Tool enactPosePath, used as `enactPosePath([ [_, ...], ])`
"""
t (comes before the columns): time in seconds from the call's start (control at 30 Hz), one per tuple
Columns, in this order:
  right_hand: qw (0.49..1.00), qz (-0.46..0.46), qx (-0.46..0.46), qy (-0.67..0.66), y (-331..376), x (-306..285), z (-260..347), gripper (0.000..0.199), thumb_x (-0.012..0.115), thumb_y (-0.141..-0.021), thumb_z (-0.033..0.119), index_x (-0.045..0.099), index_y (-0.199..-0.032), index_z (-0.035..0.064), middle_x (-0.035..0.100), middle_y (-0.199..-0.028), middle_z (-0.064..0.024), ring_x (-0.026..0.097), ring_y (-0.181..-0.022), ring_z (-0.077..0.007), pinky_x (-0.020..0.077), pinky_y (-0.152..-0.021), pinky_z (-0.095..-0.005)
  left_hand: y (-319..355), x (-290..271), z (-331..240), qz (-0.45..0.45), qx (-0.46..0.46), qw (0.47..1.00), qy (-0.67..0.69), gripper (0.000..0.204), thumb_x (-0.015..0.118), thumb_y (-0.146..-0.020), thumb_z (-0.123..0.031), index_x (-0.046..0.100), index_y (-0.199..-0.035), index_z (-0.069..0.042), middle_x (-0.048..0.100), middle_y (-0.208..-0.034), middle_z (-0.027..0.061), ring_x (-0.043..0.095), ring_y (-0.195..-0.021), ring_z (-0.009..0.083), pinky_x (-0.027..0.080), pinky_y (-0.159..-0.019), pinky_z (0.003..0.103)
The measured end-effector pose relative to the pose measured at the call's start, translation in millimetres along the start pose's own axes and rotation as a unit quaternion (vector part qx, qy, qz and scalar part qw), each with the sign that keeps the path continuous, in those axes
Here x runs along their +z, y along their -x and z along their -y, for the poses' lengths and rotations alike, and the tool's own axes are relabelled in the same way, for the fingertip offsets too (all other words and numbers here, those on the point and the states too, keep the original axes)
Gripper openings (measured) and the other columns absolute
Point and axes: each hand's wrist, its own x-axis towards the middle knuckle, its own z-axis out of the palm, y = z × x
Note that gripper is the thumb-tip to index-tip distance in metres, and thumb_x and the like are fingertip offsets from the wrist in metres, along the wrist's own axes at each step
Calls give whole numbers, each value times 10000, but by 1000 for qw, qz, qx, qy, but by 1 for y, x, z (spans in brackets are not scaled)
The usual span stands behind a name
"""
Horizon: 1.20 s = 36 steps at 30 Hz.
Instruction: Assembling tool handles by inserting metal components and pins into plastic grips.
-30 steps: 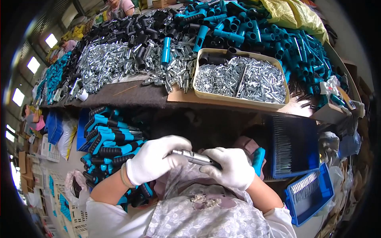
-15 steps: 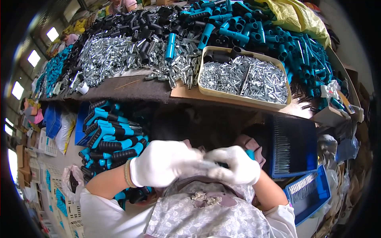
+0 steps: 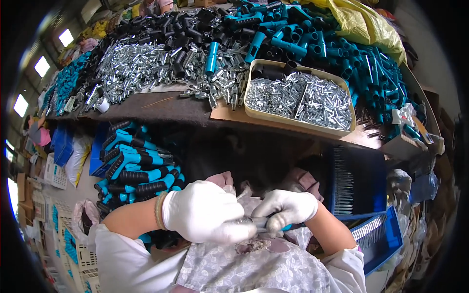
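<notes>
Low over my apron, my hands in white gloves meet around a slim tool piece (image 3: 260,223) with a grey metal section and a bit of teal at its right end. My left hand (image 3: 205,211) is closed over its left end, so that end is hidden. My right hand (image 3: 289,207) pinches it further right, thumb and fingers bent around it. What kind of tool it is cannot be made out. Several teal tools with black ribbed grips (image 3: 139,163) are piled left of my hands.
Ahead, a bench carries heaps of silver metal parts (image 3: 132,66), black sleeves (image 3: 188,36) and teal tubes (image 3: 376,73). A cream tray (image 3: 298,119) of small metal pins sits at its front edge. Blue bins (image 3: 359,215) stand to the right; a yellow sack (image 3: 366,24) lies far right.
Both hands have come lower, toward my apron, and the blur in them is gone. The tool piece now lies level between them, its teal end lower than before.
</notes>
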Motion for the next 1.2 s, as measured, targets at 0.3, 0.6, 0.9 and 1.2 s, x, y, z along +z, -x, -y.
enactPosePath([
  [0.3, 830, -471, -288, -82, -15, 17, -2, 532, 654, -912, 531, 547, -1064, 32, 572, -876, -84, 578, -779, -203, 504, -766, -383, 79, 141, 57, 29, -421, 889, -178, 735, 764, -743, -294, 473, -1383, -81, 587, -1130, 151, 591, -979, 349, 533, -803, 430],
  [0.6, 617, -538, -367, -442, 10, -11, -47, 193, 609, -988, 293, 572, -944, 109, 541, -861, -39, 547, -785, -205, 424, -905, -417, 144, 117, 4, 71, -580, 811, -27, 163, 597, -860, -169, 645, -997, -94, 641, -897, 124, 649, -824, 338, 528, -723, 451],
  [0.9, 549, -532, -311, -564, -35, -94, -130, 376, 587, -982, 438, 517, -865, 88, 515, -799, -72, 514, -729, -241, 457, -844, -471, 48, 114, 40, -98, -537, 836, 60, 739, 824, -727, -166, 504, -1387, -69, 620, -1236, 185, 621, -1097, 363, 517, -952, 414],
  [1.2, 664, -622, -64, -410, -43, -209, -351, 185, 563, -971, 239, 624, -867, 99, 600, -751, -110, 611, -743, -278, 538, -711, -452, 38, 153, 74, -112, -498, 842, 176, 642, 697, -793, -78, 481, -1397, -83, 640, -1173, 201, 646, -1030, 384, 535, -858, 414],
])
